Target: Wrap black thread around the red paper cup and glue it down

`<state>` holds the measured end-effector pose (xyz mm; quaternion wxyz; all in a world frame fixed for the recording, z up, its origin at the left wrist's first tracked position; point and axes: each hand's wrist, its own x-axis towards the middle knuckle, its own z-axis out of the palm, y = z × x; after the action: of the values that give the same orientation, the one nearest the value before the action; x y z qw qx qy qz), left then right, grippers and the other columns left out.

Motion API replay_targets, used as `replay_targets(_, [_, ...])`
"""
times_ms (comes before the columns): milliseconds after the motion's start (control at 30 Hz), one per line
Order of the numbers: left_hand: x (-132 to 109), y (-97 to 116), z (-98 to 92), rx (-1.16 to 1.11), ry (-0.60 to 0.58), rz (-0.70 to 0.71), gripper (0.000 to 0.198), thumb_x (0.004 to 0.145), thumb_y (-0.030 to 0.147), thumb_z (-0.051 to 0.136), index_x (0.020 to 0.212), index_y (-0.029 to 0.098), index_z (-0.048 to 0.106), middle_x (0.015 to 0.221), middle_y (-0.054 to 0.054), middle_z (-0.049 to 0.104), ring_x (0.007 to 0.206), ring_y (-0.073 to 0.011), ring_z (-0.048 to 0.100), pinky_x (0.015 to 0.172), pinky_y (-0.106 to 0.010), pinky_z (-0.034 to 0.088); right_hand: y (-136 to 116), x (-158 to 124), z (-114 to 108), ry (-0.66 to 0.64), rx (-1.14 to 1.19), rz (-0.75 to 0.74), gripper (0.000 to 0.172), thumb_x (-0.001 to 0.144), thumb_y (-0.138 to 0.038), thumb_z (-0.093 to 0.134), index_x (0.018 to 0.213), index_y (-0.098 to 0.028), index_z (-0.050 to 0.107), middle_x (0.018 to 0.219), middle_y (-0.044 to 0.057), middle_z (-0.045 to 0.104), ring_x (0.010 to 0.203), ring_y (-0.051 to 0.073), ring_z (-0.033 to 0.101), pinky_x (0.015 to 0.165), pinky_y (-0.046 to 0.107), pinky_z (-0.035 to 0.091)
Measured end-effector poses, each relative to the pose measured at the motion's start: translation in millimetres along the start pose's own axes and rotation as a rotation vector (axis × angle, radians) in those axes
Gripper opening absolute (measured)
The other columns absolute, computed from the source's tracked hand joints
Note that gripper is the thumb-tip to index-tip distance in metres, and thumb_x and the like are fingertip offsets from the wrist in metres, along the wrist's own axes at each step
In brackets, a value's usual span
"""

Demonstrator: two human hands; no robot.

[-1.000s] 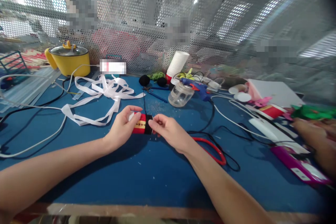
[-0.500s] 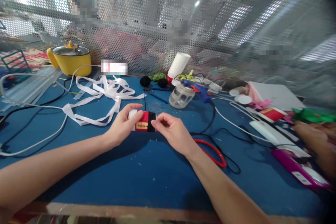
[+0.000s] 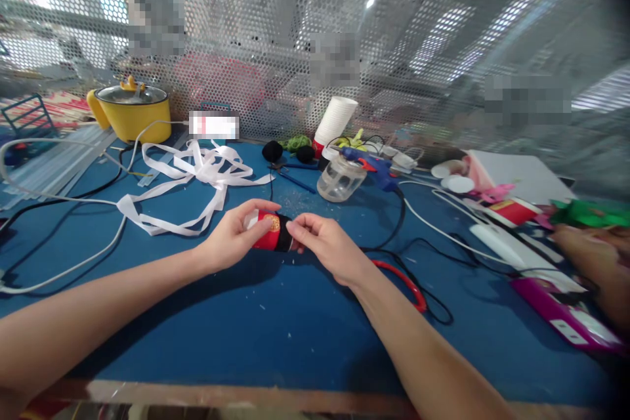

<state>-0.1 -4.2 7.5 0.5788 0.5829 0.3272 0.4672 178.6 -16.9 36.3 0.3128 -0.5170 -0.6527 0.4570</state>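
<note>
A red and white paper cup (image 3: pixel 266 241) lies on its side above the blue table, with black yarn (image 3: pixel 284 237) wound in a band near its right end. My left hand (image 3: pixel 230 236) is closed around the cup's left part, thumb on the near side. At the right end, my right hand (image 3: pixel 325 241) pinches the rim by the yarn band; its fingertips partly hide that end. A thin black strand climbs from the cup toward a black yarn ball (image 3: pixel 272 151) behind it. Pliers with blue handles (image 3: pixel 296 181) lie just beyond the hands.
Tangled white ribbon (image 3: pixel 204 170) spreads at back left, near a yellow pot (image 3: pixel 140 115). A glue gun (image 3: pixel 371 167) rests on a clear jar (image 3: pixel 339 182), before stacked paper cups (image 3: pixel 337 119). Cables and a purple power strip (image 3: pixel 561 315) lie right, beside another person's hand (image 3: pixel 585 256).
The cup has turned about its length in my hands: a round gold emblem now faces me instead of a gold strip. Both hands stay nearly in place.
</note>
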Motion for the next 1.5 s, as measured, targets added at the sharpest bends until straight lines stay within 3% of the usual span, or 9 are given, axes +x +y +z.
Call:
replay_targets(133, [0.1,-1.8,-1.2,0.066,0.005,0.017,0.034,0.079,0.036,0.057,0.104,0.013,0.059,0.081,-0.003,0.064,0.065,-0.0100,0.057,0.060,-0.020,0.046,-1.8,-0.9,-0.2,0.012,-0.147,-0.026,0.028,0.080,-0.042,0.052,0.066,-0.019,0.049,0.060,-0.001,0.054,0.057,0.012,0.049,0.057,0.025,0.039])
replay_targets(300, [-2.9,-2.2,0.6,0.179,-0.017,0.062,0.032,0.081,0.033,0.053,0.104,0.011,0.060,0.083,-0.005,0.065,0.067,-0.0117,0.057,0.061,-0.022,0.046,-2.8,-0.8,-2.7,0.292,-0.324,-0.174,0.029,0.086,-0.044,0.043,0.084,-0.018,0.056,0.081,0.005,0.063,0.071,0.016,0.057,0.067,0.030,0.043])
replay_targets(433, [-6.8,-4.6,2.0,0.255,-0.103,0.114,0.030,0.084,0.029,0.050,0.107,0.012,0.060,0.094,-0.007,0.066,0.080,-0.0154,0.060,0.073,-0.026,0.047,-0.9,-2.8,1.4,0.095,-0.207,-0.222,0.047,0.088,-0.055,0.032,0.107,-0.019,0.056,0.114,0.010,0.061,0.108,0.021,0.054,0.093,0.036,0.039])
replay_targets(633, [-8.0,-5.9,3.4,0.293,-0.185,0.130,0.025,0.085,0.027,0.047,0.098,0.012,0.063,0.101,-0.010,0.066,0.091,-0.0190,0.059,0.082,-0.031,0.045,5.5,-4.1,8.7,-0.134,0.159,-0.178,0.058,0.088,-0.061,0.024,0.118,-0.022,0.054,0.127,0.008,0.055,0.119,0.021,0.048,0.103,0.041,0.033])
replay_targets(867, [-8.5,-7.2,4.2,0.347,-0.168,0.039,0.032,0.085,0.032,0.048,0.102,0.010,0.063,0.088,-0.007,0.067,0.074,-0.0153,0.059,0.068,-0.026,0.046,10.9,3.0,11.6,0.006,0.293,-0.213,0.054,0.085,-0.062,0.035,0.108,-0.019,0.058,0.119,0.010,0.057,0.113,0.021,0.052,0.100,0.041,0.038])
replay_targets(1133, [-10.7,-5.5,6.3,0.426,-0.166,0.082,0.025,0.085,0.029,0.046,0.091,0.012,0.063,0.082,-0.005,0.066,0.068,-0.0131,0.057,0.063,-0.023,0.044,5.5,9.3,16.8,-0.096,0.342,-0.206,0.057,0.085,-0.063,0.032,0.108,-0.017,0.055,0.116,0.013,0.058,0.111,0.021,0.054,0.096,0.039,0.042])
replay_targets(1333, [-11.4,-4.5,7.6,0.508,-0.134,0.039,0.024,0.086,0.031,0.043,0.087,0.014,0.060,0.071,-0.002,0.062,0.062,-0.0114,0.052,0.058,-0.021,0.042,-15.9,-0.3,-7.0,0.202,-0.260,-0.225,0.050,0.083,-0.061,0.040,0.099,-0.018,0.060,0.104,0.012,0.063,0.093,0.023,0.061,0.076,0.037,0.050])
replay_targets(1433, [-12.1,-3.5,8.1,0.529,-0.116,0.021,0.023,0.085,0.031,0.044,0.086,0.014,0.059,0.071,-0.002,0.062,0.062,-0.0115,0.052,0.057,-0.021,0.041,-34.9,-5.8,-41.8,0.362,-0.440,-0.219,0.046,0.083,-0.058,0.042,0.096,-0.019,0.062,0.086,0.010,0.067,0.077,0.022,0.063,0.070,0.038,0.049])
replay_targets(1500, [-12.8,-3.1,8.1,0.545,-0.104,0.015,0.023,0.084,0.033,0.044,0.085,0.014,0.059,0.070,-0.001,0.061,0.061,-0.0115,0.052,0.056,-0.021,0.041,-42.5,-3.2,-72.0,0.569,-0.519,-0.246,0.041,0.082,-0.056,0.046,0.091,-0.019,0.063,0.084,0.010,0.067,0.076,0.023,0.062,0.070,0.038,0.048])
